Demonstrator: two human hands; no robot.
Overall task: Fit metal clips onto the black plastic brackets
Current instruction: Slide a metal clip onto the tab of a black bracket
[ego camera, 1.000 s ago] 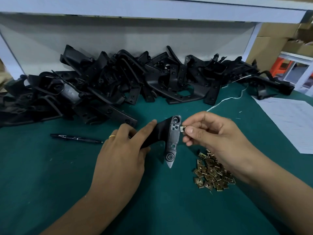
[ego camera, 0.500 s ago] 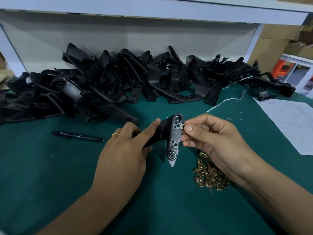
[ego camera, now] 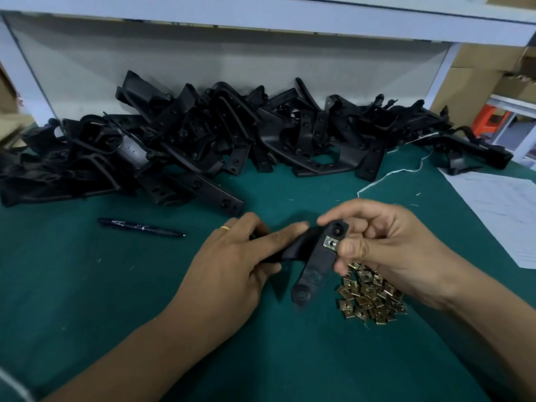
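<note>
I see the clip (ego camera: 331, 243) now sitting flat on the bracket's (ego camera: 314, 264) upper tab, where a second ago it was only being offered up at the edge; I judge it seated or nearly so. My left hand (ego camera: 232, 274) grips the bracket's dark arm, held just above the worktop (ego camera: 87, 300). My right hand (ego camera: 385, 250) pinches the tab, thumb pressing beside the clip. The bracket has also tipped, its lower end swung towards me. The loose clips (ego camera: 371, 294) lie beneath my right hand, the bracket pile (ego camera: 203, 140) behind.
</note>
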